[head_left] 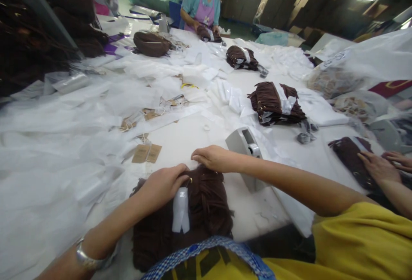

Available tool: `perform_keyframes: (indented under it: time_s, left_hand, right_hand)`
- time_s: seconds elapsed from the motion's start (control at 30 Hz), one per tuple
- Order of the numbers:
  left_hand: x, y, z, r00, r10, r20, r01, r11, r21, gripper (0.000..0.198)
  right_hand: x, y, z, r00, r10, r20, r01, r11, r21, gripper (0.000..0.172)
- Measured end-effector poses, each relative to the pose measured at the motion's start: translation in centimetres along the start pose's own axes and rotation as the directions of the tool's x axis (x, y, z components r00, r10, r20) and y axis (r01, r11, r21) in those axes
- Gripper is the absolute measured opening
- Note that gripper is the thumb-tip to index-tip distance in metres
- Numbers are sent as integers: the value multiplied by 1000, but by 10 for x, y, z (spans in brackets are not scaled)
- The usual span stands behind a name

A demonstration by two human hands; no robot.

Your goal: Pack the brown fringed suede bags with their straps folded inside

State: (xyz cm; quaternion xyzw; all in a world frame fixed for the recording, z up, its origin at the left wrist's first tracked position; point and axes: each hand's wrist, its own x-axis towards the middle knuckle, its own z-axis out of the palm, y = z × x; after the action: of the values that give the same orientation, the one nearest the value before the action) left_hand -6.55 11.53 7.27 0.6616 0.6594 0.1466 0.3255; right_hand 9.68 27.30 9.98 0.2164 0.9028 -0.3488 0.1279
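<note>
A dark brown fringed bag (pixel 209 211) lies on the table right in front of me, with a white strip (pixel 181 211) across its middle. My left hand (pixel 165 185) is closed on the bag's far edge, thumb beside a small gold-coloured metal piece. Just right of it, my right hand (pixel 214 158) is pinched at the same edge. Its fingertips point left, and what they hold is hidden; something whitish shows below them. A grey tape dispenser (pixel 243 140) stands under and behind my right forearm. Brown card tags (pixel 146 153) lie beyond my left hand.
Two fringed bags with white bands (pixel 268 99) (pixel 241 58) lie further off. A rounded brown bag (pixel 151 44) sits at the back. White sheets (pixel 64 142) cover the left. A co-worker (pixel 202 5) handles a bag opposite; another person's hands (pixel 381 166) touch one at right.
</note>
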Motion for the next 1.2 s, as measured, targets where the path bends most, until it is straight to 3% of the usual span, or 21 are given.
perform_keyframes:
  time_s: [0.07, 0.13, 0.27, 0.37, 0.5, 0.6, 0.7, 0.9, 1.0, 1.1, 1.2]
  left_hand:
    - [2, -2, -7, 998, 63, 32, -60, 995, -78, 24]
    - [5, -4, -12, 989, 131, 72, -118, 979, -165, 24]
    - [18, -8, -8, 979, 159, 125, -140, 979, -145, 22]
    - [19, -4, -2, 992, 107, 63, -105, 994, -31, 22]
    - [1, 10, -14, 977, 212, 24, -202, 954, -220, 28]
    - [-9, 14, -26, 995, 64, 71, -42, 960, -278, 34]
    - [-5, 9, -27, 997, -81, -7, 78, 983, -167, 20]
    - [14, 9, -16, 997, 30, -70, -27, 999, 47, 28]
    - [18, 10, -15, 992, 15, -128, -9, 999, 43, 30]
    - [18, 6, -19, 992, 22, -123, -24, 1000, -13, 40]
    - [18, -3, -30, 998, 45, -54, -51, 992, -115, 42]
  right_hand:
    - [-7, 5, -3, 996, 62, 67, -60, 997, -41, 31]
    - [-14, 10, -6, 993, 73, 93, -76, 997, 34, 31]
    - [-22, 16, 2, 999, 46, 2, -46, 987, 156, 30]
    - [-23, 16, 11, 996, 66, -59, -58, 990, 132, 27]
    - [-29, 15, 10, 995, 23, -100, -2, 979, 202, 28]
    - [-33, 12, 6, 993, 30, -117, 9, 948, 317, 28]
    - [-31, 8, 11, 978, 133, -162, -27, 848, 530, 28]
    - [-28, 8, 22, 974, 208, -95, -24, 506, 862, 36]
    - [-29, 13, 21, 976, 210, -65, -34, 438, 898, 41]
    - [-30, 20, 21, 975, 206, -82, -36, 512, 858, 43]
    - [-35, 23, 18, 945, 207, -253, 16, 743, 669, 41]
